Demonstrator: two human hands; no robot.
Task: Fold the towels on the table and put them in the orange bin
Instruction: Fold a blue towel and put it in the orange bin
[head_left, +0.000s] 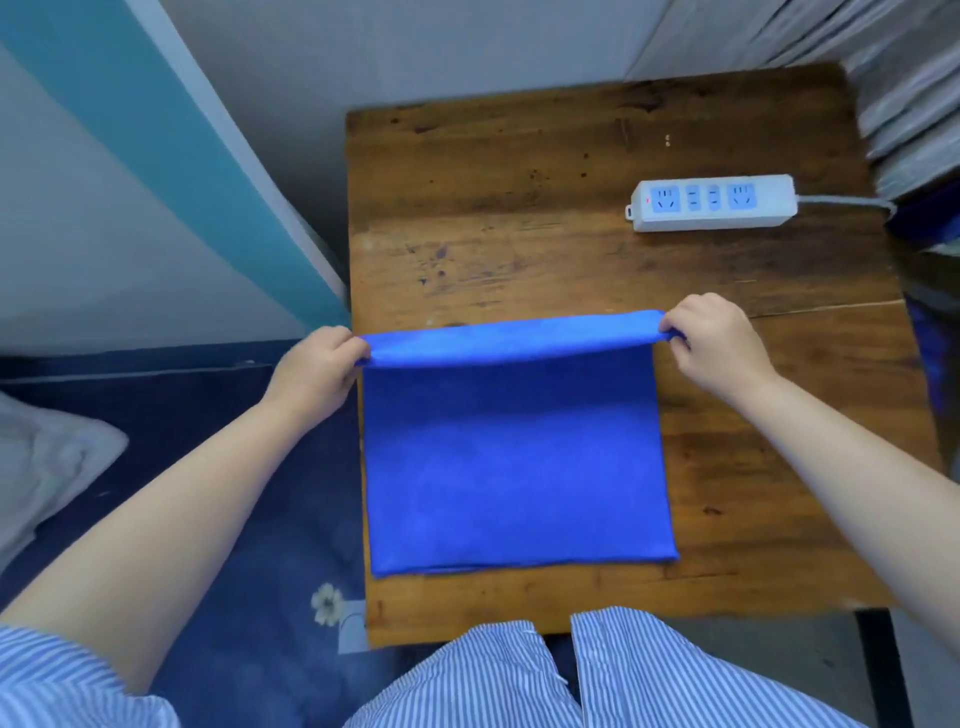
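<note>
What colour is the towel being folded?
Solid bright blue towel, seen clearly in the head view.

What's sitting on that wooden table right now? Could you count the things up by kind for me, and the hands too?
Blue towel: 1
White power strip: 1
Hands gripping the towel's far edge: 2, the left hand and the right hand
Total: 4, all on or over the wooden table. No orange bin is in view.

A worn wooden table (519, 208) stands against a pale wall (415, 47). A white power strip (711, 202) lies on it. Left is a dark blue floral bedsheet (260, 519).
</note>
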